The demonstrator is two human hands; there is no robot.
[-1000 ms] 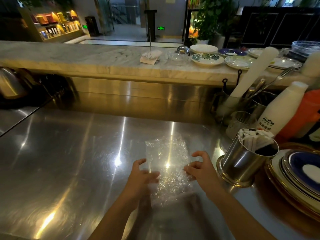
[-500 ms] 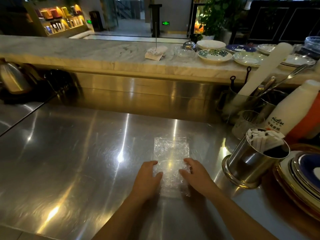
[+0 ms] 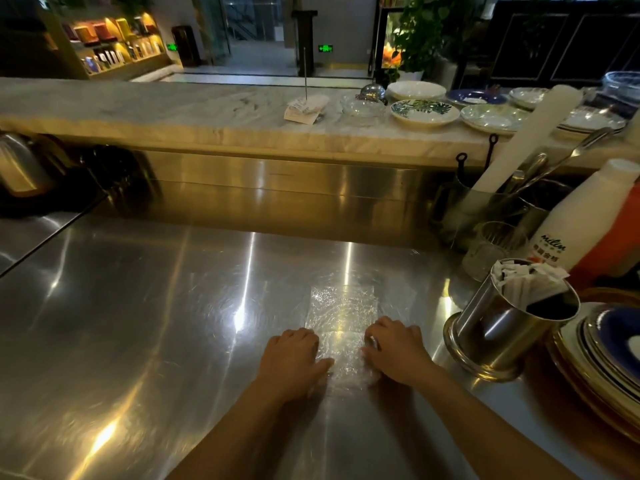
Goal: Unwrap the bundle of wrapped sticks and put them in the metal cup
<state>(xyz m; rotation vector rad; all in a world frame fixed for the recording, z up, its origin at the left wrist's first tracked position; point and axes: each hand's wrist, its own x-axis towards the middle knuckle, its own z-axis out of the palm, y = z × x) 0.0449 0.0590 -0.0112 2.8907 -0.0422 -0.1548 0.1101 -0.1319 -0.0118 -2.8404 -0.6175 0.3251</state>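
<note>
A clear crinkled plastic wrapper [image 3: 341, 313] lies flat on the steel counter [image 3: 156, 306], with no sticks in it. My left hand [image 3: 292, 358] presses palm-down on its near left edge. My right hand [image 3: 398, 351] rests on its near right edge with fingers curled onto the plastic. To the right stands the metal cup [image 3: 502, 327], tilted slightly, holding several paper-wrapped sticks [image 3: 526, 280] that poke out of its rim.
Stacked blue-and-gold plates [image 3: 609, 348] sit right of the cup. Behind it are a white bottle [image 3: 585, 216], a glass [image 3: 491, 247] and a utensil holder [image 3: 485, 202]. A marble ledge [image 3: 173, 109] with dishes runs across the back; a kettle [image 3: 20, 161] is far left.
The wrapper, held up and loose a second ago, now lies flattened on the counter. Both hands have lowered onto its near edges and pulled slightly toward me.
</note>
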